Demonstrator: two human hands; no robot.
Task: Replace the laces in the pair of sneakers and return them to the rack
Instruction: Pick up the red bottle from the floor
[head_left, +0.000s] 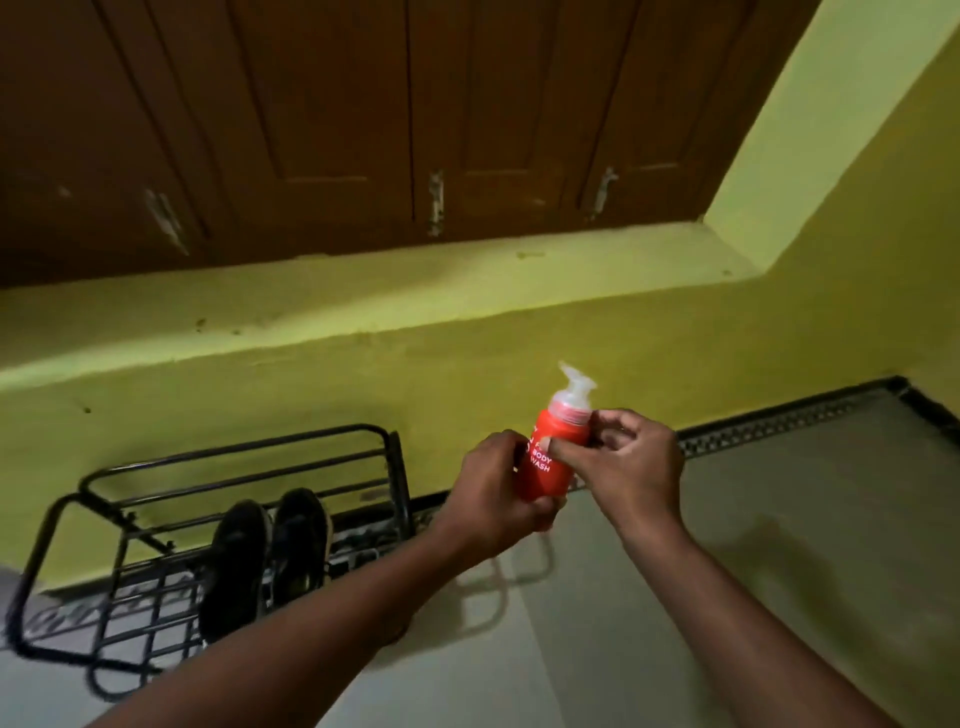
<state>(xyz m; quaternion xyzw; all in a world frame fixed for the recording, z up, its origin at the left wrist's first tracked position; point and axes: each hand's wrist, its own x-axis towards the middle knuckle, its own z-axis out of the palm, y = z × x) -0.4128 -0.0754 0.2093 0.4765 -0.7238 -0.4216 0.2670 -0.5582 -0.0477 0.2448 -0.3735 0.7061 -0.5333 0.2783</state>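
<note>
My left hand (493, 499) grips the red body wash bottle (558, 431) from below, and my right hand (634, 467) pinches it near the neck. The sneakers (265, 556) stand on the rack (239, 441), well apart. I judge lacing is not yet begun; next I must free both hands.

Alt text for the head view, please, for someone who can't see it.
Two hands hold a red body-wash bottle with a clear pump top: the left hand grips its body, the right hand pinches near its neck. Below left, a pair of black sneakers sits on a black metal rack against a yellow-green wall.
</note>
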